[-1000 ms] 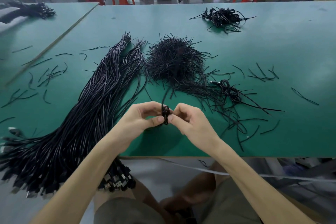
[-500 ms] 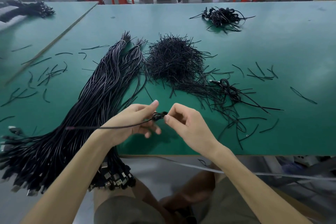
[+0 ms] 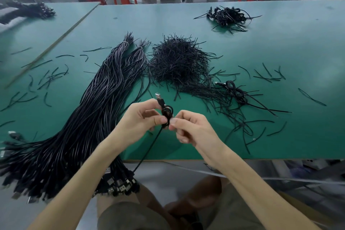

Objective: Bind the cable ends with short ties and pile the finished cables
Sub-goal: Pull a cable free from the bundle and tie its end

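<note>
The left edge crops the cable bundle (image 3: 74, 127); the left hand (image 3: 139, 123) overlaps the coiled cable (image 3: 167, 111)

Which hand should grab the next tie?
Right, probably. The left hand grips the coiled cable, so it is busy. The right hand only pinches the coil's edge, and loose ties lie on its side.
</note>
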The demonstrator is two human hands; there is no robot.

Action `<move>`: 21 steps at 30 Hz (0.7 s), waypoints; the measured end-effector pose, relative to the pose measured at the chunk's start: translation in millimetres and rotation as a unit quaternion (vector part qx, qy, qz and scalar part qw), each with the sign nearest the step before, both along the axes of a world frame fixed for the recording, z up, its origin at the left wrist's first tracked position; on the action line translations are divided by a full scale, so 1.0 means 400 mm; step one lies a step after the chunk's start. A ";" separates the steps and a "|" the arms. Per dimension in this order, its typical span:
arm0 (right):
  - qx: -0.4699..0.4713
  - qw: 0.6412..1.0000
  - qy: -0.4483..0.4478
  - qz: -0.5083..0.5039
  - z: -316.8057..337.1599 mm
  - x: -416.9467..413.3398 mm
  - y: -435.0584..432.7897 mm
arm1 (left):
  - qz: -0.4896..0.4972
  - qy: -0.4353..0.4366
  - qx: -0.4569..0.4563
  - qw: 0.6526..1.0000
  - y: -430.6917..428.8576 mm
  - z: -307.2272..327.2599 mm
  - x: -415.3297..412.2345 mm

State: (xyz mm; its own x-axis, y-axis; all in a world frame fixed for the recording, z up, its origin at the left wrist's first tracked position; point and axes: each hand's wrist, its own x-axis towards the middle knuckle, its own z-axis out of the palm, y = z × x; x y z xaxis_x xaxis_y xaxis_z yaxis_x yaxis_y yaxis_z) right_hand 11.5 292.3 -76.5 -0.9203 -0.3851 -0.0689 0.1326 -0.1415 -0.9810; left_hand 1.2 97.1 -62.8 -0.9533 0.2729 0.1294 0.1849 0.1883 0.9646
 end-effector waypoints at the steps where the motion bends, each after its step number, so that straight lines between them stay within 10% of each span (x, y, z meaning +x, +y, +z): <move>1: -0.053 0.997 -0.048 0.013 0.002 0.000 0.001 | 0.025 0.020 0.014 0.999 0.006 -0.006 0.002; 9: -0.256 0.931 -0.254 0.060 -0.006 0.000 0.000 | 0.081 0.160 -0.019 0.984 0.046 -0.027 0.008; 21: -0.211 0.956 -0.196 0.055 0.001 0.016 0.016 | -0.005 -0.016 0.127 0.992 0.025 -0.028 0.024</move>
